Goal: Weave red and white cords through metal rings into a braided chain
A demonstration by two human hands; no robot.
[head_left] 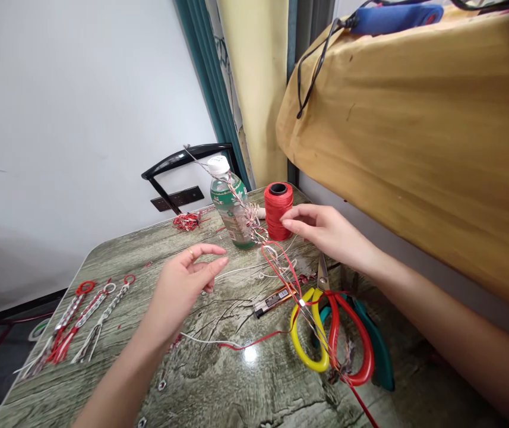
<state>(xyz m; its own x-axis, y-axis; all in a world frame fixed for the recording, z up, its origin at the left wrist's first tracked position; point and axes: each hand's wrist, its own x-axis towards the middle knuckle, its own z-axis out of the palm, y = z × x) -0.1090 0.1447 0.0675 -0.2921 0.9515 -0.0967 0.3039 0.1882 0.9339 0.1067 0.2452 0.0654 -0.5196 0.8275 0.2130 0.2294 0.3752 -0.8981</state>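
Observation:
My left hand is above the table, index finger and thumb apart, nothing visible between them. My right hand is in front of a red thread spool, its thumb and index tips close together with a small gap and no cord seen in them. Between the hands, a bundle of thin red, white and dark cords slants from a green-labelled plastic bottle to the front edge. A small white-silver piece sits on the bundle. Loose white cord and red cord lie beneath.
Scissors with yellow and red handles lie under the cords, beside teal-handled pliers. A small labelled packet is nearby. Three braided keychains lie at left, with a red-white thread tangle farther back. A yellow-draped surface overhangs the right.

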